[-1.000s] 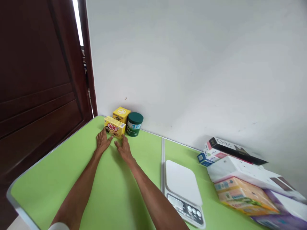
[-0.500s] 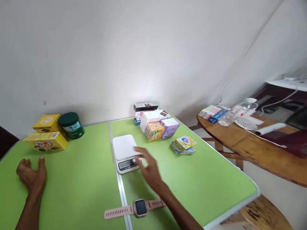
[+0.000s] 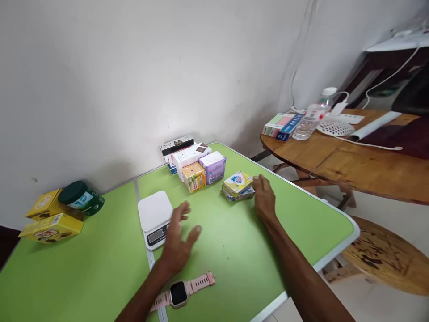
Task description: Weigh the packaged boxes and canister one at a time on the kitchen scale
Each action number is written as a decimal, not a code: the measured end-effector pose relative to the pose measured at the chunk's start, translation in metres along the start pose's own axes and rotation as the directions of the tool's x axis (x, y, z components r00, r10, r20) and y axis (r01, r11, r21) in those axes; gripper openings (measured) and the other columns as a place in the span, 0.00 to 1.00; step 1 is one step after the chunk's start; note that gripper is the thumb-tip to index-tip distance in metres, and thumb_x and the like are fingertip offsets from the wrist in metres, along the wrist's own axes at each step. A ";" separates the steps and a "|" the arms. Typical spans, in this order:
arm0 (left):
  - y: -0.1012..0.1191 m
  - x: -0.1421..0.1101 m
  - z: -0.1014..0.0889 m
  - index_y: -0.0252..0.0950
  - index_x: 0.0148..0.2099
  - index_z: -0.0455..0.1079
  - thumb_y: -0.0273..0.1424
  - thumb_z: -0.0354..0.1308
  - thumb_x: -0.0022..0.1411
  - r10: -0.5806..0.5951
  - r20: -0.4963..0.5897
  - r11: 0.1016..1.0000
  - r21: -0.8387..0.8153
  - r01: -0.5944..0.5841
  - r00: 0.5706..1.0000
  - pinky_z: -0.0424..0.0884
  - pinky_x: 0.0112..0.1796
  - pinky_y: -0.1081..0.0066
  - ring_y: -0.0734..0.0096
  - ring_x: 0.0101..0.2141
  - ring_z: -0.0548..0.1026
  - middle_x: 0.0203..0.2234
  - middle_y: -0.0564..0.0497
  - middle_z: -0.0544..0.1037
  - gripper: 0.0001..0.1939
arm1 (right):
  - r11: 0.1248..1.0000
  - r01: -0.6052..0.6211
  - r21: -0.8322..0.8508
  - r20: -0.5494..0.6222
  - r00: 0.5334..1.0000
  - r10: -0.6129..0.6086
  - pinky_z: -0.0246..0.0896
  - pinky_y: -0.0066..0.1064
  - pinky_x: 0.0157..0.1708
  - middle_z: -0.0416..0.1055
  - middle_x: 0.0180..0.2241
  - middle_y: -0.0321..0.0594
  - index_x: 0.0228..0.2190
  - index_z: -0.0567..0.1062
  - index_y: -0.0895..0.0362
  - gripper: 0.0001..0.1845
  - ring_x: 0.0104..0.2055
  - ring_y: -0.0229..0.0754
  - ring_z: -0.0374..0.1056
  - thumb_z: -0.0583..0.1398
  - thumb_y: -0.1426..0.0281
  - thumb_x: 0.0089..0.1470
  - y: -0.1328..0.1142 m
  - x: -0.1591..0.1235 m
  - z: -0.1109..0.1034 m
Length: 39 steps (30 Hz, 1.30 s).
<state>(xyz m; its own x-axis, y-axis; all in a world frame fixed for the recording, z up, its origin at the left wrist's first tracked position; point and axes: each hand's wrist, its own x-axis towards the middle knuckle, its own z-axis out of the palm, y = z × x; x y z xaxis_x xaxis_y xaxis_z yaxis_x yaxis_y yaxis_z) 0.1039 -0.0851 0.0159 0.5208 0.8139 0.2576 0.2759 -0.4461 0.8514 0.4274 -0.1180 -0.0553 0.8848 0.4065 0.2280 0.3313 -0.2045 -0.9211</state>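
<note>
My left hand (image 3: 179, 239) hovers over the table beside a white kitchen scale (image 3: 156, 212), thumb and fingers apart with nothing between them. The scale's dark display panel is partly covered by its fingers. At the right, my right hand (image 3: 264, 199) is beside two stacked soap boxes, a yellow one (image 3: 237, 182) on top of another (image 3: 246, 194). Its fingertips are at their right edge; whether they touch cannot be made out. A smartwatch with a pink strap (image 3: 178, 293) lies in front of my left hand, its strap partly behind the forearm.
Behind the scale stand an orange pack (image 3: 194, 176), a purple pack (image 3: 213, 167) and a white box (image 3: 189, 156). Yellow boxes (image 3: 50, 228) and a dark green jar (image 3: 82, 197) sit at left. A wooden table (image 3: 368, 165) bears a plastic bottle (image 3: 310, 120). A wooden stool (image 3: 385, 255) stands below.
My view has turned right. My left hand has moved from beside the yellow boxes to the scale. My right hand has left the scale and reached the soap boxes.
</note>
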 end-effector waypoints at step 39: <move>-0.043 0.086 0.041 0.39 0.66 0.63 0.28 0.71 0.51 0.054 0.374 0.997 0.025 -0.069 0.926 0.75 0.54 0.52 0.51 0.52 0.78 0.57 0.41 0.78 0.40 | 0.956 -0.060 0.287 0.629 0.765 -0.141 0.71 0.49 0.55 0.74 0.59 0.49 0.58 0.76 0.52 0.35 0.58 0.57 0.71 0.67 0.50 0.52 -0.034 -0.052 -0.007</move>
<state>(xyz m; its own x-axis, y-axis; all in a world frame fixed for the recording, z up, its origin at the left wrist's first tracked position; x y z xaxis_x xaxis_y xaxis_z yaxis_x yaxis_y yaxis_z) 0.1699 -0.0117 -0.0171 0.7993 0.5900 0.1139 0.2596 -0.5100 0.8201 0.3727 -0.1383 -0.0336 0.4240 0.8994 0.1059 0.1697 0.0360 -0.9848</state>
